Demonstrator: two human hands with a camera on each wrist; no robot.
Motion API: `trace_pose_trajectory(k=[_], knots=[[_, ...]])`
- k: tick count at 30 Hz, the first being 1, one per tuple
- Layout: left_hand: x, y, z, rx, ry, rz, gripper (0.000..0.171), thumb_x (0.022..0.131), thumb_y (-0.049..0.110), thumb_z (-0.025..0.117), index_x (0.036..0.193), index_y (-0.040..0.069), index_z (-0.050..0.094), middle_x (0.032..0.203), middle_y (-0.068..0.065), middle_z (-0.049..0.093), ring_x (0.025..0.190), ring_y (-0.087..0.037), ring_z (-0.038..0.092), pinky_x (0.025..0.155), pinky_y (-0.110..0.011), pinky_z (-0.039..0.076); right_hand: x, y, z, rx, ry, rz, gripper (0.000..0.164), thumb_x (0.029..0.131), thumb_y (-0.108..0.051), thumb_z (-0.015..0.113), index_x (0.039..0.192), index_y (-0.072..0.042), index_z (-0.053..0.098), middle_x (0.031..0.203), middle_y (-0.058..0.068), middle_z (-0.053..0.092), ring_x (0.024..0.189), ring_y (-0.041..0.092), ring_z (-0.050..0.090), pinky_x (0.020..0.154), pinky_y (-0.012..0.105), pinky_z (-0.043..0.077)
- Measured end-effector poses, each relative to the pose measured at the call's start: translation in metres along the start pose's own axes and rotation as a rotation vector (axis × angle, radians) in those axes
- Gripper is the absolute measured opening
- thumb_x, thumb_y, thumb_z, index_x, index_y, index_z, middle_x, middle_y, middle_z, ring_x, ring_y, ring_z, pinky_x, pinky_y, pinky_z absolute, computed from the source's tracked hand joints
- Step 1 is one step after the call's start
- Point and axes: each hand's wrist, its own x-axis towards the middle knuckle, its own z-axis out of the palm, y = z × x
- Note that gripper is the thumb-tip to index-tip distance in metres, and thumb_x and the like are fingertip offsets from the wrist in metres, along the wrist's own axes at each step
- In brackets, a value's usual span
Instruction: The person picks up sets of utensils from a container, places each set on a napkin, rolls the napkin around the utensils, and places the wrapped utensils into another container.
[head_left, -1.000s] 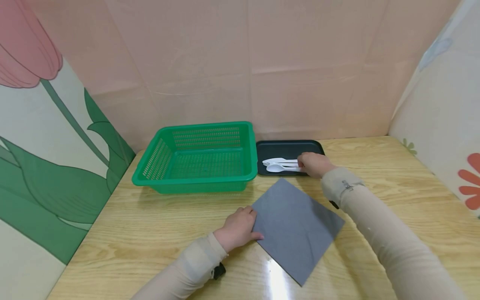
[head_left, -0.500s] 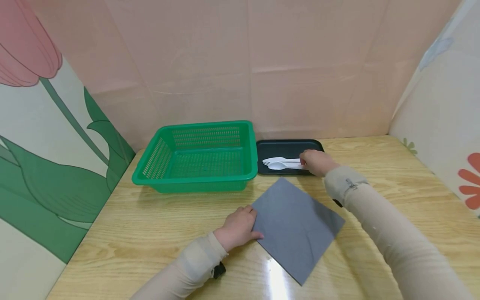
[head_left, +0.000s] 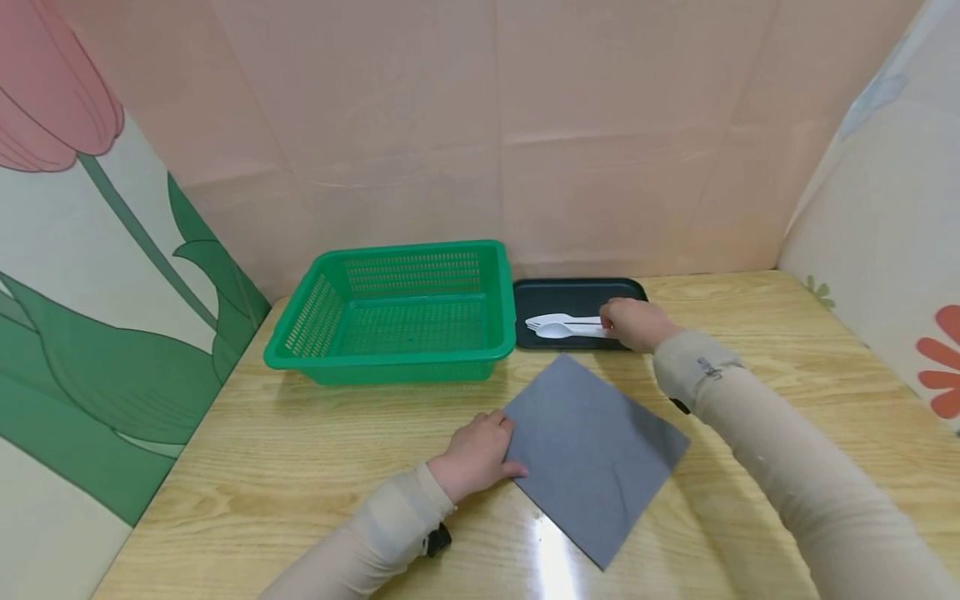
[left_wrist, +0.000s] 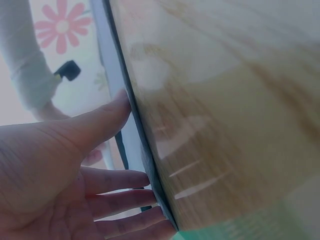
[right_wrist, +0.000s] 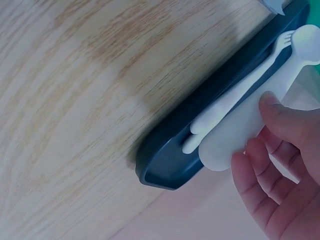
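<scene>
On the wood-grain tabletop (head_left: 285, 467), a flat, plain gray square (head_left: 596, 462) lies cornerwise, the left hand (head_left: 477, 457) touching its left edge with loosely extended fingers. Beyond, over a black tray (head_left: 558, 296), the right hand (head_left: 636, 324) pinches a smooth white spoon (right_wrist: 237, 125), broad-handled, seemingly just clear.

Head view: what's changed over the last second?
The white spoon shifted slightly right and toward the back, covering more of the fork; the right hand, pinching it, moved with it. Unchanged: left hand touching the gray sheet, green basket, black tray.
</scene>
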Motion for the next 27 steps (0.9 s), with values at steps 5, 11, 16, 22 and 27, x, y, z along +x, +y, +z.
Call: trace_pose_trajectory(k=[5,11,16,22,27], knots=[[0.001,0.0,0.001,-0.004,0.002,-0.002,0.059,0.08,0.049,0.067,0.116,0.002,0.059,0.114,-0.007,0.059,0.102,-0.021,0.058,0.078,-0.029,0.053,-0.001,0.0,-0.001,0.006,0.005,-0.006,0.007,0.083,-0.008,0.067,0.08,-0.007,0.061,0.079,0.006,0.057,0.069,0.018,0.051,0.058,0.033,0.044],[0.002,-0.001,0.002,-0.004,0.001,-0.001,0.059,0.08,0.049,0.067,0.116,0.002,0.059,0.115,-0.007,0.059,0.103,-0.022,0.058,0.079,-0.029,0.053,-0.002,0.0,-0.001,0.008,-0.003,0.0,0.007,0.084,-0.009,0.067,0.08,-0.008,0.061,0.08,0.005,0.057,0.069,0.018,0.051,0.057,0.033,0.043],[0.001,-0.001,0.002,-0.002,-0.002,-0.001,0.06,0.08,0.049,0.067,0.117,0.002,0.059,0.117,-0.008,0.059,0.105,-0.022,0.058,0.081,-0.029,0.053,-0.004,-0.004,-0.003,0.005,-0.032,0.017,0.006,0.085,-0.011,0.067,0.083,-0.008,0.062,0.08,0.005,0.057,0.07,0.017,0.052,0.057,0.032,0.043],[0.001,0.0,0.001,0.005,-0.006,-0.003,0.06,0.08,0.049,0.066,0.117,0.002,0.059,0.117,-0.008,0.059,0.104,-0.022,0.058,0.082,-0.028,0.052,-0.006,-0.009,-0.005,0.004,-0.047,0.019,0.006,0.085,-0.012,0.066,0.085,-0.007,0.062,0.082,0.005,0.058,0.07,0.016,0.052,0.058,0.032,0.044],[0.001,0.0,0.001,0.009,-0.009,-0.003,0.06,0.081,0.049,0.066,0.117,0.002,0.059,0.116,-0.007,0.059,0.104,-0.021,0.057,0.081,-0.028,0.052,-0.008,-0.011,-0.005,0.001,-0.045,0.02,0.006,0.086,-0.012,0.066,0.084,-0.008,0.062,0.081,0.004,0.058,0.069,0.016,0.051,0.058,0.031,0.043]])
